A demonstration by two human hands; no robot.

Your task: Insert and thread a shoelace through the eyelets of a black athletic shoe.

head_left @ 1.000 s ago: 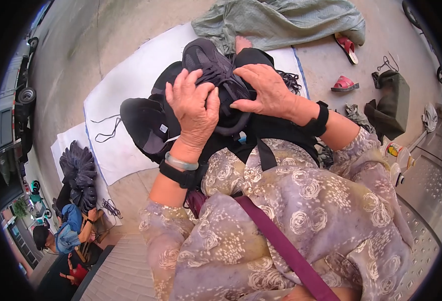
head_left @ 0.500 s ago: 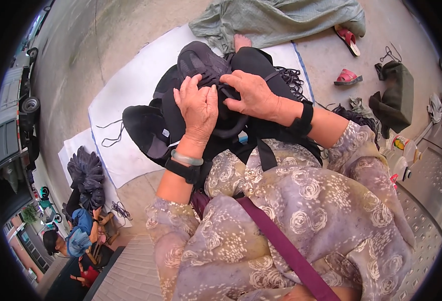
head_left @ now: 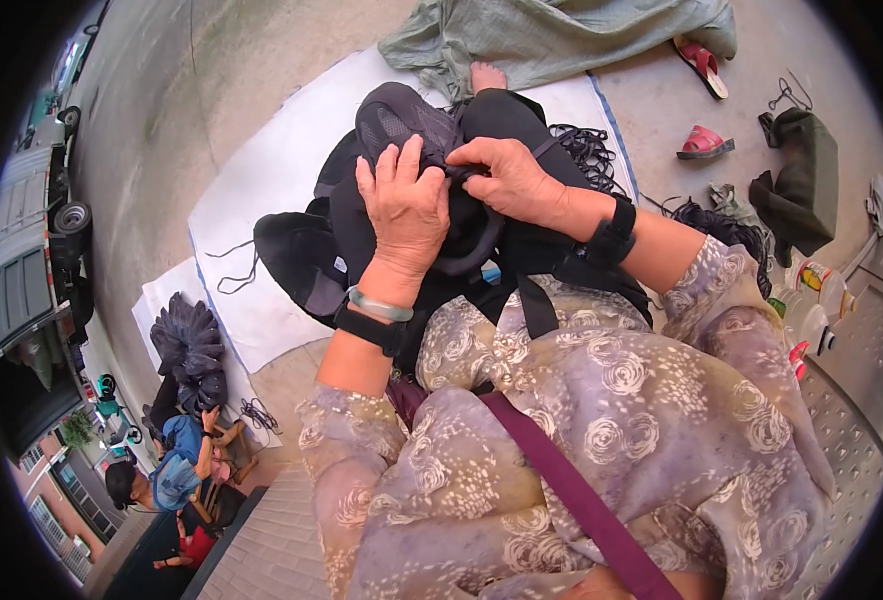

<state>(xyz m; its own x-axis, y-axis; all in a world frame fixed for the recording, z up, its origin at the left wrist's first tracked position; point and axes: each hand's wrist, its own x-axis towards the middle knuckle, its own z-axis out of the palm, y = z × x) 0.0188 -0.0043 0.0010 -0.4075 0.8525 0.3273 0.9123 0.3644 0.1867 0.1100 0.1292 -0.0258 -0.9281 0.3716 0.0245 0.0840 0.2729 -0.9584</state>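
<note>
One white sheet (head_left: 261,210) lies spread on the concrete ground (head_left: 211,90) ahead of you, the largest thing in view, with one grey-green cloth (head_left: 561,35) bunched at its far edge. Two pink sandals lie far right of it, one (head_left: 702,65) farther off, one (head_left: 703,145) nearer. One dark green bag (head_left: 801,180) sits at the far right, and one pile of black net (head_left: 189,345) lies to the near left, just beyond a person in blue (head_left: 171,470) seated low down.

On your lap rests one black mesh piece (head_left: 401,125), bundled with dark fabric and straps. Your left hand (head_left: 406,210) lies flat across it, fingers spread and pressing down, so its grip is not closed round anything. Your right hand (head_left: 506,175) touches the left one's fingertips, and its grip is pinched on a fold of the mesh piece. Each wrist carries one black band; the left also has one pale bangle (head_left: 381,305).
</note>
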